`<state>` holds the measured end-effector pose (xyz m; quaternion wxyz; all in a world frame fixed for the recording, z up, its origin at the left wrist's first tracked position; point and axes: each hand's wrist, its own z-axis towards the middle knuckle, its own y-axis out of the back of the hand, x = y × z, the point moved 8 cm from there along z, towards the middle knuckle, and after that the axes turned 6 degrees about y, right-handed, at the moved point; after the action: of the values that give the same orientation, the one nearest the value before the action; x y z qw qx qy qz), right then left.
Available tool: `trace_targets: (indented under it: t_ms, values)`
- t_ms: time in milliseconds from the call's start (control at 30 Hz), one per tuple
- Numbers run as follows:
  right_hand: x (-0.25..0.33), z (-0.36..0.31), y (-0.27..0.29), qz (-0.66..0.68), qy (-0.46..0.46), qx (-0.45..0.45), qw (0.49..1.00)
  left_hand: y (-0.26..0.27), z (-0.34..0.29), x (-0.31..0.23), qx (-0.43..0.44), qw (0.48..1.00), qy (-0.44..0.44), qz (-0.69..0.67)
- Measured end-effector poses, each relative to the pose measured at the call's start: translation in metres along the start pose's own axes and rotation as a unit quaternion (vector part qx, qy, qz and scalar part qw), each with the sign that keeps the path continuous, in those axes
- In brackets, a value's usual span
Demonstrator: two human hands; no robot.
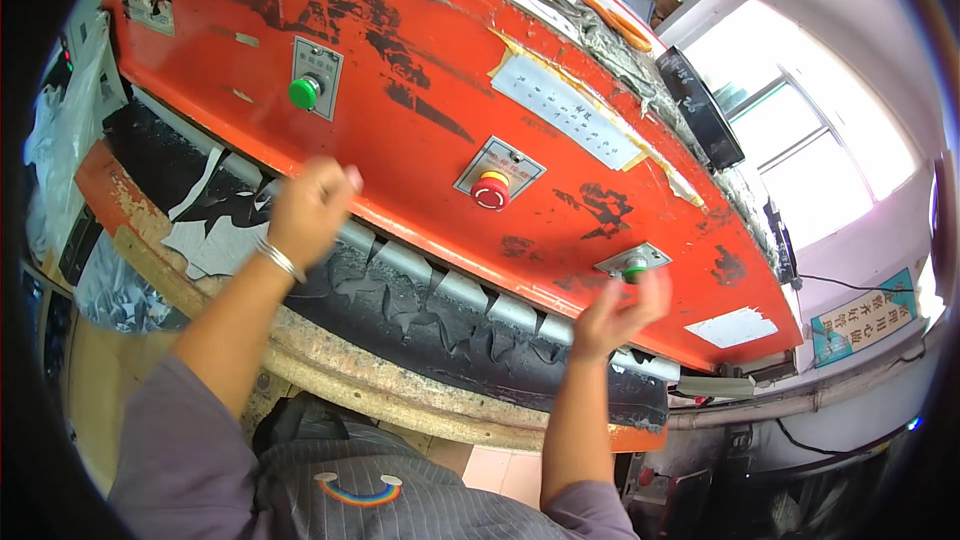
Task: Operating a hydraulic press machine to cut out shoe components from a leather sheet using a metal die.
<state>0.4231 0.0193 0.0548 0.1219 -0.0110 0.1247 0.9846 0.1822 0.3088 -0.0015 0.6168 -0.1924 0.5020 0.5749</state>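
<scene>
My left hand [308,208], a bracelet at its wrist, is raised in front of the red machine panel [400,155]. Its fingers look curled, slightly blurred, with nothing visible in them. Up and to its left, apart from it, is a green push button [303,92] on a metal plate. My right hand [612,318] has its fingers apart and smeared by motion, just below a second green button [634,266]; whether they touch it I cannot tell. Between the hands sits a red mushroom-shaped button [490,190] with a yellow collar.
Under the panel lies black, torn-looking sheet material [410,315] beside a metal bar with pale segments [463,290]. A worn curved table edge [390,390] runs along my front. Clear plastic bags [120,285] hang at left. A dark flat device [700,108] rests on the machine's top.
</scene>
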Motion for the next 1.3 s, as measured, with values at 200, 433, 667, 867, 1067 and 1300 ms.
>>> trace_targets:
  t_ms: [200, 433, 667, 867, 1067, 1300]
  values:
    - [0.116, -0.125, 0.009, 0.304, -0.066, 0.449, 0.838, -0.125, -0.172, 0.015, 0.453, 0.877, 0.159, 0.001]
    - [0.139, -0.169, 0.029, 0.19, -0.093, 0.557, 0.803, -0.157, -0.205, 0.037, 0.589, 0.739, 0.295, -0.14]
    - [0.128, -0.165, 0.027, 0.212, -0.088, 0.589, 0.775, -0.155, -0.21, 0.029, 0.619, 0.703, 0.32, -0.144]
    - [0.069, -0.119, -0.035, 0.295, -0.147, 0.605, 0.725, -0.156, -0.221, 0.032, 0.547, 0.659, 0.435, -0.277]
    - [0.03, -0.099, -0.131, 0.056, -0.146, 0.539, 0.827, -0.166, -0.141, 0.034, 0.276, 0.787, 0.412, -0.366]
    - [0.034, -0.099, -0.099, 0.259, -0.19, 0.467, 0.824, -0.2, -0.094, 0.01, 0.263, 0.885, 0.305, -0.232]
